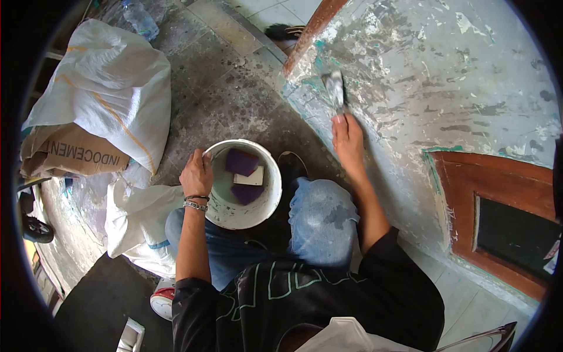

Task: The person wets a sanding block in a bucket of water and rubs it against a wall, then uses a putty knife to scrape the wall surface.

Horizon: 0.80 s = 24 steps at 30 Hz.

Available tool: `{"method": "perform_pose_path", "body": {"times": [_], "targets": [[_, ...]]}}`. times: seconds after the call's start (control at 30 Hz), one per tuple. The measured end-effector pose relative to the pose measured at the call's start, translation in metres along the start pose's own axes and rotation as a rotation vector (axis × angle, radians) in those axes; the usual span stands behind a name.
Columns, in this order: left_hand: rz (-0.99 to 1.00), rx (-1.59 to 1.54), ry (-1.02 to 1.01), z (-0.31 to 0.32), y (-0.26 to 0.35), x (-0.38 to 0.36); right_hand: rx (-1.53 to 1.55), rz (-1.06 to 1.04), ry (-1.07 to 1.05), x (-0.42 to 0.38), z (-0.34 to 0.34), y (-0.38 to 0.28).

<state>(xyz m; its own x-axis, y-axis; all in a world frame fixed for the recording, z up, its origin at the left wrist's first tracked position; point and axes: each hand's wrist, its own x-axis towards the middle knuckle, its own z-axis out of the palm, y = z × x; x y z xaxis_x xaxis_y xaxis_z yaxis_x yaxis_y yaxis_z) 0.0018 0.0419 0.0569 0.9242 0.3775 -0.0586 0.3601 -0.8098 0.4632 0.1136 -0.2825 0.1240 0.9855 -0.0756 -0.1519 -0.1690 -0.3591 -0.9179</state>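
My right hand point(348, 141) is closed round the handle of a putty knife point(334, 91), whose wide metal blade lies against the patchy, scraped wall point(410, 76). At the left rim of a white bucket point(270, 199), my left hand point(196, 173) grips the edge, fingers on the outside and top. Inside the bucket lie two dark purple pieces point(240, 162) that look like sandpaper or pads, with a pale rectangular block point(250, 176) between them. Specks of debris cling to the bucket's inner wall.
A white woven sack point(117, 88) and a brown paper bag point(76, 151) stand at the left, with another white sack point(141, 217) nearer. A plastic bottle point(141, 20) lies at the top left. A brown wooden frame point(457, 193) is set in the wall at the right.
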Motion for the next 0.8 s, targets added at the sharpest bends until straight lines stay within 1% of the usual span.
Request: {"method": "perform_pose_path", "body": {"times": [0.03, 0.07, 0.1, 0.13, 0.2, 0.23, 0.3, 0.33, 0.4, 0.47, 0.53, 0.6, 0.67, 0.73, 0.8], "targets": [[-0.002, 0.01, -0.02, -0.001, 0.001, -0.003, -0.056, -0.235, 0.06, 0.023, 0.013, 0.004], [0.003, 0.013, -0.035, 0.0, 0.001, -0.008, -0.007, -0.205, 0.004, 0.04, 0.027, -0.019], [0.023, -0.011, -0.013, 0.002, 0.0, -0.008, 0.007, -0.245, -0.011, 0.059, 0.044, -0.04], [0.044, -0.028, 0.016, 0.001, -0.003, -0.006, 0.015, -0.251, -0.011, 0.056, 0.045, -0.051], [0.034, -0.004, 0.036, -0.002, -0.005, -0.004, 0.12, -0.237, -0.098, 0.039, 0.043, -0.065], [0.029, -0.014, 0.019, -0.002, -0.004, -0.003, 0.045, -0.143, -0.104, 0.029, 0.032, -0.042], [0.014, -0.045, 0.005, 0.0, -0.001, -0.003, 0.232, 0.116, -0.152, -0.003, 0.01, -0.018], [0.007, -0.054, 0.001, -0.001, 0.0, -0.002, 0.22, 0.108, -0.16, -0.009, 0.005, -0.011], [-0.008, -0.059, -0.009, -0.002, -0.003, -0.005, 0.417, 0.179, -0.137, -0.02, 0.005, -0.008], [0.018, -0.043, -0.006, -0.001, -0.005, -0.003, 0.446, 0.177, -0.145, -0.011, 0.008, -0.015], [0.012, -0.052, -0.012, -0.004, -0.005, -0.003, 0.473, 0.067, -0.225, 0.007, 0.012, -0.025], [0.004, -0.061, -0.021, -0.002, -0.006, -0.003, 0.448, 0.108, -0.199, 0.005, 0.014, -0.027], [0.025, -0.062, 0.006, 0.0, -0.01, -0.002, 0.356, 0.181, -0.087, -0.01, 0.013, -0.025], [0.016, -0.031, -0.004, -0.001, -0.011, 0.003, 0.321, 0.163, -0.096, 0.003, 0.016, -0.03], [0.014, -0.001, -0.061, 0.001, -0.01, -0.006, 0.274, 0.182, -0.082, 0.0, 0.014, -0.028]]}}
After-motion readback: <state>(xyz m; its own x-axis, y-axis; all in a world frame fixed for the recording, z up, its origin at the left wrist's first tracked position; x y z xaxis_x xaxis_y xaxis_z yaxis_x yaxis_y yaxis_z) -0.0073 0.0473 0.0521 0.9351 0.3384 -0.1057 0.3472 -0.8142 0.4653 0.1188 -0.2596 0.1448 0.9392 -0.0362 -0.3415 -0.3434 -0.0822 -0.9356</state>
